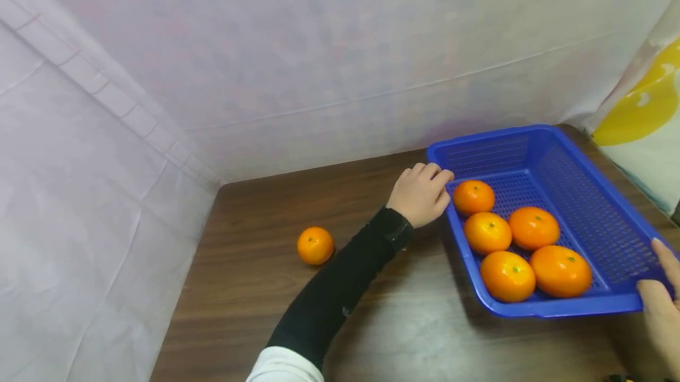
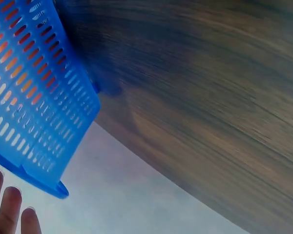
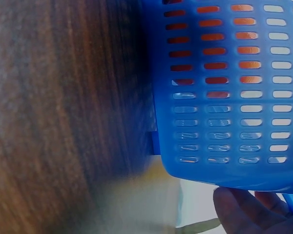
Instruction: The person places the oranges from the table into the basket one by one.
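White sheeting (image 1: 329, 45) is hung behind and to the left of a dark wooden table (image 1: 255, 287), and a yellow-and-white cloth (image 1: 645, 110) is seen past the table's far right corner. On the right half of the table, reaching toward that far right corner, a blue perforated basket (image 1: 584, 205) is set at a slant. Five oranges (image 1: 533, 228) are held inside it, bunched toward its near end, several touching one another. A sixth, loose orange (image 1: 316, 245) lies alone on the table near the middle, well apart from the basket and just left of the black sleeve (image 1: 340, 287). The left hand (image 1: 421, 194) is placed at the basket's far left corner, its fingers curled over the rim there. The right hand (image 1: 661, 305) is seen at the basket's near right corner, close to the table's right edge, with thumb on the rim and fingers under it, so the basket is gripped by both hands. In the left wrist view the basket's slotted wall (image 2: 34, 97) is seen above the wood, with fingertips (image 2: 7, 209) below its corner. In the right wrist view fingers (image 3: 244, 212) are seen under the basket's wall (image 3: 224, 97), with orange showing through the slots.
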### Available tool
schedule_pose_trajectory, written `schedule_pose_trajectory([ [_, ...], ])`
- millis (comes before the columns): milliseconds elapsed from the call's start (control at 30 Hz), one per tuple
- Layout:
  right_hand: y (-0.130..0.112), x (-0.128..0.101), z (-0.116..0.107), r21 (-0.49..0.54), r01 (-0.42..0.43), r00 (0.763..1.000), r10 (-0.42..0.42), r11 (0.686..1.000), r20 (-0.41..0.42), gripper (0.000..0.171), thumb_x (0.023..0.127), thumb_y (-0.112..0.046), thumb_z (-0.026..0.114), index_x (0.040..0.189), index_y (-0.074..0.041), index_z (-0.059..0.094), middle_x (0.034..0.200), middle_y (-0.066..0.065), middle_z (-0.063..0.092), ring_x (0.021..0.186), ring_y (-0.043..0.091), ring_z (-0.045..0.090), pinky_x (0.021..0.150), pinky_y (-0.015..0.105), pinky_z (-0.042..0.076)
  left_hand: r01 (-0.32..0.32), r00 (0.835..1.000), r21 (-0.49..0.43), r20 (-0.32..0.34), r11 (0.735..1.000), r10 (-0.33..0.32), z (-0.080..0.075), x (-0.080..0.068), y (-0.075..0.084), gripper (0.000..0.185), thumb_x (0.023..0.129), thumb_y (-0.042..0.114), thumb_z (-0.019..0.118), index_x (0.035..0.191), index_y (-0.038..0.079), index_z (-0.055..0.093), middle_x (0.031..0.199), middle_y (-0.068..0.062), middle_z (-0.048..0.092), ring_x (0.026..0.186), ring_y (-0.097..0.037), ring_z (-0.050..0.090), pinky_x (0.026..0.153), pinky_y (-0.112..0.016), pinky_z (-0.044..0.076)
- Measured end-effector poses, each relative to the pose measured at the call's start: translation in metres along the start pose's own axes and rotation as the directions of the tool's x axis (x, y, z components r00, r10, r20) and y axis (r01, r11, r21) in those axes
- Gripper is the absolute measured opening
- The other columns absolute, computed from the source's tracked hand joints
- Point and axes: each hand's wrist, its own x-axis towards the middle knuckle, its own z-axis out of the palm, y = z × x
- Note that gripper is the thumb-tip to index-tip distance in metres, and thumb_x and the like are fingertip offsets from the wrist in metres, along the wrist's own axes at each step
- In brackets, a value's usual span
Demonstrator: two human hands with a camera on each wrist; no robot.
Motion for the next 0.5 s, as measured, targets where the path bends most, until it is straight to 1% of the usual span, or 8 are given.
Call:
schedule_pose_trajectory([
  [200, 0.001, 0.002, -0.001, -0.006, -0.014, 1.0, 0.014, 1.0, -0.008, 0.068, 0.091, -0.004, 0.036, 0.157, -0.019, 0.035, 0.167, 0.009, 0.025, 0.155, 0.019, 0.02, 0.124, 0.024, 0.008, 0.005, 1.0, 0.004, -0.013, 1.0, -0.005, -0.003, -0.01, -0.006, 0.03, 0.097, 0.027, 0.054, 0.124, 0.026, 0.068, 0.115, 0.005, 0.066, 0.103, -0.014, 0.061, 0.086, -0.025, 0.051],
  [300, 0.001, 0.002, 0.0, 0.004, -0.031, 0.999, 0.031, 1.0, -0.012, 0.068, 0.091, -0.004, 0.036, 0.157, -0.02, 0.034, 0.167, 0.007, 0.025, 0.153, 0.012, 0.021, 0.123, 0.022, 0.009, 0.02, 1.0, -0.011, -0.018, 1.0, -0.02, -0.005, -0.015, -0.01, 0.03, 0.097, 0.026, 0.055, 0.124, 0.026, 0.068, 0.114, 0.005, 0.066, 0.104, -0.015, 0.061, 0.086, -0.026, 0.051],
  [333, 0.001, 0.002, 0.0, 0.006, -0.027, 1.0, 0.027, 1.0, -0.008, 0.068, 0.091, -0.003, 0.035, 0.158, -0.02, 0.033, 0.167, 0.007, 0.024, 0.153, 0.012, 0.02, 0.123, 0.023, 0.008, 0.025, 0.999, -0.015, -0.022, 1.0, -0.026, -0.006, -0.017, -0.011, 0.03, 0.097, 0.026, 0.055, 0.124, 0.026, 0.068, 0.114, 0.005, 0.066, 0.104, -0.015, 0.062, 0.086, -0.027, 0.051],
  [400, 0.002, 0.002, 0.001, 0.022, -0.037, 0.999, 0.037, 0.999, -0.007, 0.068, 0.091, -0.004, 0.035, 0.158, -0.02, 0.034, 0.167, 0.005, 0.025, 0.149, 0.003, 0.021, 0.123, 0.021, 0.009, 0.033, 0.999, -0.028, -0.03, 0.999, -0.034, -0.008, -0.021, -0.013, 0.029, 0.096, 0.025, 0.056, 0.123, 0.025, 0.068, 0.113, 0.005, 0.066, 0.102, -0.015, 0.062, 0.085, -0.027, 0.052],
  [467, 0.003, 0.003, 0.001, 0.02, -0.033, 0.999, 0.033, 0.999, 0.001, 0.069, 0.091, -0.003, 0.034, 0.158, -0.019, 0.033, 0.168, 0.004, 0.023, 0.151, 0.004, 0.019, 0.123, 0.021, 0.008, 0.038, 0.998, -0.035, -0.043, 0.999, -0.04, -0.009, -0.025, -0.015, 0.028, 0.095, 0.024, 0.056, 0.121, 0.025, 0.069, 0.111, 0.006, 0.067, 0.1, -0.014, 0.062, 0.083, -0.027, 0.052],
  [500, 0.003, 0.004, 0.001, 0.033, -0.04, 0.999, 0.04, 0.999, 0.006, 0.07, 0.09, -0.003, 0.034, 0.159, -0.02, 0.032, 0.168, 0.003, 0.022, 0.15, 0.002, 0.019, 0.122, 0.02, 0.008, 0.039, 0.998, -0.038, -0.049, 0.998, -0.041, -0.01, -0.026, -0.016, 0.028, 0.095, 0.023, 0.056, 0.12, 0.024, 0.069, 0.11, 0.006, 0.068, 0.099, -0.014, 0.063, 0.082, -0.027, 0.052],
])
